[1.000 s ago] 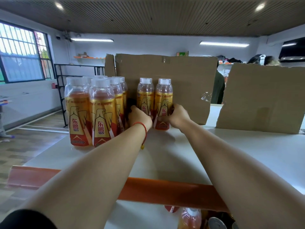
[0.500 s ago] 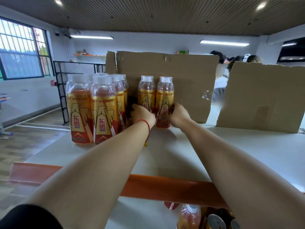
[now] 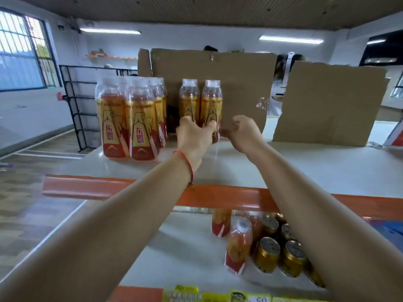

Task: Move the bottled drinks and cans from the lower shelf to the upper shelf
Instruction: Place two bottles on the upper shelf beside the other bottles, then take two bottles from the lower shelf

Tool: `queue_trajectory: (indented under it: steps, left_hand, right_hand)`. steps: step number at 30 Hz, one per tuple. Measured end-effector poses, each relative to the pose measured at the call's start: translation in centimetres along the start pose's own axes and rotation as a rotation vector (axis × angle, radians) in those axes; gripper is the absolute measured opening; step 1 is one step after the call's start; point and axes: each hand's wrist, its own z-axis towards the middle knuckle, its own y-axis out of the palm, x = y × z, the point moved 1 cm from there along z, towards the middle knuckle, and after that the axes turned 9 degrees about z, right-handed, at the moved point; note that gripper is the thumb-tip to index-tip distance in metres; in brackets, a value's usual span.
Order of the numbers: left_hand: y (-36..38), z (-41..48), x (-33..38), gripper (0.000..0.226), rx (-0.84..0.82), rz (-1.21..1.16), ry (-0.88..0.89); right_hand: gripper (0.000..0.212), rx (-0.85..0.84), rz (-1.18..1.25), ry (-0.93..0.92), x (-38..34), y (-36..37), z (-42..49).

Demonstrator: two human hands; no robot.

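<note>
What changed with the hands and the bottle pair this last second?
The right hand let go of the right orange-labelled plastic bottle and drew back to its right, fingers loosely curled, empty. The left hand slid right, now spread across both bottles. The pair and the bottle cluster beside it stayed put on the white upper shelf.

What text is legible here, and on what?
"东鹏": red, on the labels of the two front bottles on the upper shelf.
"50": apparently, on a white price tag at the bottom edge, partly cut off.
Too blurred to read: the smaller print on the bottle labels, the yellow tags and the cans.
</note>
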Motion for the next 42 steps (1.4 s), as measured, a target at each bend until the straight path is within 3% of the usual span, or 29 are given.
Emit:
queue_trajectory:
  steps: [3, 6, 10, 12, 16, 18, 23, 26, 33, 42]
  left_hand:
    - [-1.6, -5.8, 0.7, 0.04, -0.011, -0.068, 0.158]
    - [-3.0, -11.9, -0.5, 0.034, -0.016, -0.166, 0.358]
    - [-4.1, -17.9, -5.2, 0.028, -0.076, -0.159, 0.608]
    - [-3.8, -19.1, -8.5, 0.031, -0.119, -0.108, 0.591]
    - [-1.9, -19.3, -14.9, 0.032, -0.216, -0.022, 0.332]
    - [-0.8, -19.0, -17.7, 0.036, -0.279, 0.019, 0.194]
    - [2.5, -18.7, -21.7, 0.044, -0.432, 0.066, -0.009]
    - [4.6, -18.9, -22.5, 0.062, -0.486, 0.159, -0.076]
    - [9.3, -18.3, -24.2, 0.078, -0.501, 0.311, -0.159]
    - [13.0, -18.8, -27.4, 0.081, -0.328, 0.312, -0.263]
  right_hand:
    - [0.017, 0.087, 0.081, -0.11, 0.5, -1.2, -3.8]
    - [0.041, 0.212, 0.157, -0.217, 0.6, -2.6, -9.9]
    - [0.035, 0.351, 0.175, -0.334, 1.9, -3.6, -18.1]
    - [0.03, 0.461, 0.171, -0.384, 3.7, -4.1, -20.7]
    - [0.02, 0.649, 0.184, -0.458, 7.7, -3.9, -24.3]
    - [0.015, 0.671, 0.191, -0.382, 10.2, -2.8, -25.6]
    - [0.019, 0.491, 0.206, 0.099, 16.9, 1.3, -26.7]
    - [0.02, 0.354, 0.115, 0.249, 19.7, 3.0, -25.7]
    - [0.026, 0.227, -0.129, 0.36, 22.4, 0.9, -20.3]
    - [0.073, -0.079, -0.181, 0.394, 26.0, -0.4, -12.8]
